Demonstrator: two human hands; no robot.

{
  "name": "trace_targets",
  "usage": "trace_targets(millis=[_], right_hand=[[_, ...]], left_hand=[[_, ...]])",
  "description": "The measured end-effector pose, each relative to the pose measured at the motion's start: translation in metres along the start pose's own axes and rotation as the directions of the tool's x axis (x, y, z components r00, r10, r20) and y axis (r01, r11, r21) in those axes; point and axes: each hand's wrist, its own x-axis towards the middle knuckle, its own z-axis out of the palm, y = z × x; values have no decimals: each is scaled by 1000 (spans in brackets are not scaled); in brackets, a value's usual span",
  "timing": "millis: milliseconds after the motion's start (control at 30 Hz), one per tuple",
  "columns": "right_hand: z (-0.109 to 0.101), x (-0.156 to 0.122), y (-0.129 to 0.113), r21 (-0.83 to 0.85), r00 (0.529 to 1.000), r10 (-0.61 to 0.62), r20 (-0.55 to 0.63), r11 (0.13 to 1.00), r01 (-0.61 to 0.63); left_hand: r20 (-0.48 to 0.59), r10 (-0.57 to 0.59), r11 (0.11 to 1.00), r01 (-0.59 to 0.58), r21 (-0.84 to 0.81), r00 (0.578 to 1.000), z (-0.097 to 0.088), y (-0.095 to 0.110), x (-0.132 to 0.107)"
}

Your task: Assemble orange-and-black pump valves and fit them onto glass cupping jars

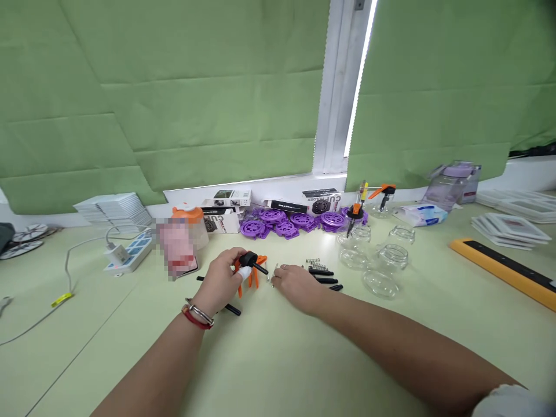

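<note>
I see a black spray head [251, 260] held in my left hand [221, 281], nozzle pointing right. Orange trigger pieces [252, 278] lie just beneath it on the counter [278, 359]

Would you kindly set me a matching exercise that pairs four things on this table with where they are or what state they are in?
Things:
1. left hand
2. purple discs
3. glass jars
4. power strip

Places or states:
A. clear and lidless, standing to the right of the right hand
B. far to the left on the table, with a plug in it
C. gripping a black-and-orange part
D. in a row in front of the boxes at the wall

Pairs: 1-C, 2-D, 3-A, 4-B.
</note>
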Motion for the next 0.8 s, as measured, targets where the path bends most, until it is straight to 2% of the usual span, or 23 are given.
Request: trace_targets(millis=[67, 100, 133, 200, 267, 333, 433, 533, 567, 633, 800], right_hand=[[-3, 1, 2, 200, 995, 81, -60, 977, -68], [-5, 1, 2, 353, 985, 156, -78, 928, -119], [-8, 2, 1, 520, 970, 237, -60, 837, -172], [-13, 5, -3, 791, 937, 343, 70, 553, -261], [-16, 8, -8, 903, 909, 359, 211, 286, -322], [-17, 9, -9, 931, 879, 402, 254, 144, -335], [-20, 7, 2, 957, 812, 549, 196, 73, -280], [-26, -1, 21, 980, 727, 676, 121, 36, -197], [-29, -4, 27, 985, 712, 695, 103, 29, -171], [-32, -10, 35, 990, 709, 699, 89, 17, -141], [-31, -17, 36, 982, 764, 638, 100, 59, -178]], left_hand=[[-11, 21, 1000, -21, 21, 1000, 3, -2, 0], [-14, 40, 999, -39, 27, 999, 5, -2, -1], [-13, 61, 998, -61, 30, 998, 7, -1, -1], [0, 97, 995, -97, 29, 995, 11, 0, -3], [26, 106, 994, -107, 19, 994, 13, 1, -4], [56, 99, 995, -99, 5, 994, 12, 2, -5], [58, 52, 998, -54, 28, 997, 6, -1, 0], [-42, -11, 987, 18, 157, 999, 1, -5, 10], [-73, -29, 976, 44, 215, 997, 1, -6, 14], [-70, -80, 940, 99, 328, 994, 6, -4, 21], [45, -214, 838, 160, 522, 976, 24, 4, 24]])
